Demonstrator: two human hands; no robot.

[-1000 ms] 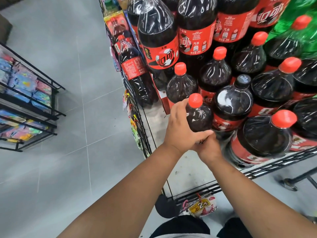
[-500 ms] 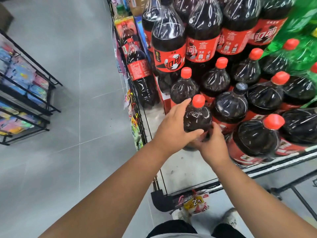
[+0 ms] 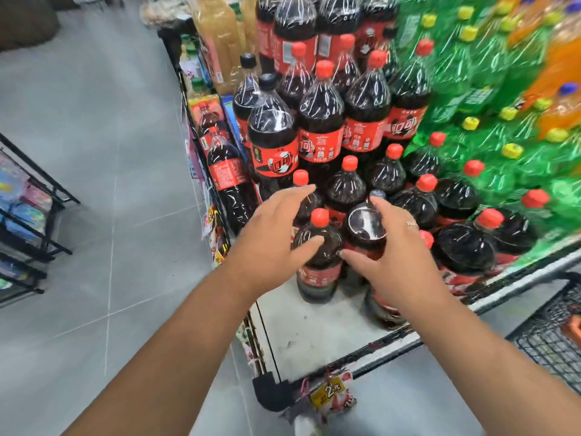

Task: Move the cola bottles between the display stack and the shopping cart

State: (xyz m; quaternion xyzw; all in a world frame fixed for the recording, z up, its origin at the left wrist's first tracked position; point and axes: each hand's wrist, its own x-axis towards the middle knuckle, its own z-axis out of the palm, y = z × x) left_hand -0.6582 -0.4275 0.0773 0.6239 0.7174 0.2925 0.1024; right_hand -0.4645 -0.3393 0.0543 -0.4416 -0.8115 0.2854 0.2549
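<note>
Both hands wide open, holding nothing: left hand (image 3: 272, 237) and right hand (image 3: 391, 250) either side of one cola bottle (image 3: 319, 259)

It's red-capped and upright between the palms on the display stack (image 3: 314, 328), a pale scuffed shelf. Can't tell if the thumbs actually touch it. Right fingers partly cover a dark-capped bottle (image 3: 364, 221) just behind. Past the fingertips are glossy shrink-wrapped colas (image 3: 320, 121) with red labels, while the green bottles (image 3: 471, 89) beyond the right hand are blurry. A black wire-mesh shopping cart (image 3: 547, 338) beside the right forearm is cut off.

Shop aisle, stacked cola bottles (image 3: 320, 133), price tag (image 3: 330, 393), shopping cart (image 3: 547, 338)
</note>
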